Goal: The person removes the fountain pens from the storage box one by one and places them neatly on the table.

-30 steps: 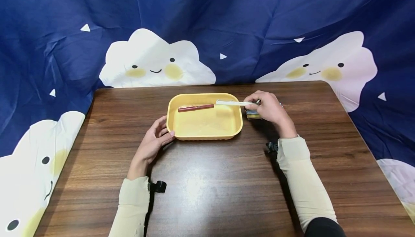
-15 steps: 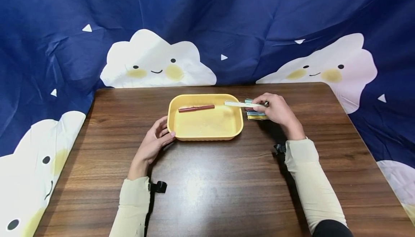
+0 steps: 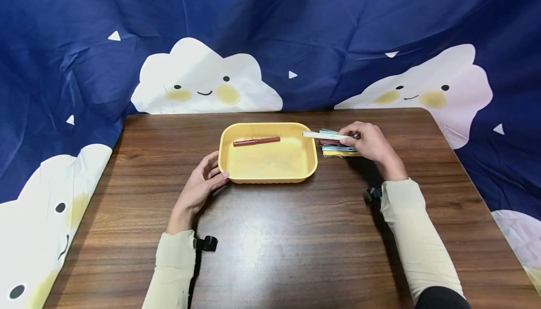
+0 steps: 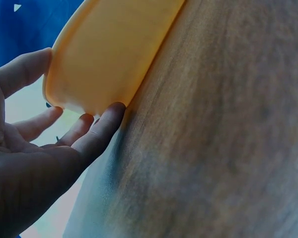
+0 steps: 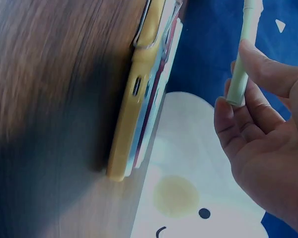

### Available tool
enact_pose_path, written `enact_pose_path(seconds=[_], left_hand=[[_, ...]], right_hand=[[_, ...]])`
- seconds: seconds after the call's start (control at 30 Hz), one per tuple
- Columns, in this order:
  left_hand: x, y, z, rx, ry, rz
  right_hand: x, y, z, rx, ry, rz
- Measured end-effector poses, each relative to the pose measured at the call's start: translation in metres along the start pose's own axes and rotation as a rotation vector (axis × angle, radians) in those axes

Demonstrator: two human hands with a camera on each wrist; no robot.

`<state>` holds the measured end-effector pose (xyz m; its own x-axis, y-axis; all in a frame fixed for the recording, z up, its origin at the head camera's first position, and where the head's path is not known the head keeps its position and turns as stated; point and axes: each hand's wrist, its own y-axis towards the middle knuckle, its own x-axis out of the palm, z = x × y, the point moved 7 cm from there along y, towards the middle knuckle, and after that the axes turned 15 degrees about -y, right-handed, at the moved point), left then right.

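Observation:
My left hand [image 3: 196, 188] rests its spread fingers against the left end of a yellow tray [image 3: 266, 180]. In the left wrist view the fingertips touch the outer wall of the tray. Inside it, toward the back, lies a dark red pen [image 3: 256, 142]. My right hand [image 3: 373, 145] pinches a white pen [image 3: 325, 135] near one end; the right wrist view shows the pen between thumb and fingers. The pen's far end reaches over the tray's right rim. Below that hand, several pens lie side by side, with a yellow pen [image 5: 131, 119] nearest the front.
A brown wooden table [image 3: 270, 252] carries everything. Behind it hangs a dark blue cloth [image 3: 313, 27] printed with white clouds. Black straps with small devices sit on both wrists.
My right hand has moved to the right with the white pen, from over the tray to above the row of pens, uncovering more of them. The left hand and tray look unmoved.

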<state>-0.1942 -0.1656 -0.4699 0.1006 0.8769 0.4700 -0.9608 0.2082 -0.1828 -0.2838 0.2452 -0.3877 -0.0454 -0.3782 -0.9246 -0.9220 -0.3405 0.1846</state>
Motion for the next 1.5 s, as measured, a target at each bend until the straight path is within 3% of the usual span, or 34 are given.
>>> enact_pose_path(seconds=[0.37, 1.23, 1.5], left_hand=[[-0.001, 0.000, 0.000, -0.005, 0.013, 0.006], [0.002, -0.003, 0.000, -0.006, 0.001, 0.007], [0.003, -0.003, 0.002, 0.009, 0.006, 0.000]], right_hand=[[-0.006, 0.000, 0.024, 0.054, -0.019, 0.000], [0.007, 0.020, 0.065, 0.171, -0.054, -0.135], [0.018, 0.027, 0.077, 0.208, -0.066, -0.221]])
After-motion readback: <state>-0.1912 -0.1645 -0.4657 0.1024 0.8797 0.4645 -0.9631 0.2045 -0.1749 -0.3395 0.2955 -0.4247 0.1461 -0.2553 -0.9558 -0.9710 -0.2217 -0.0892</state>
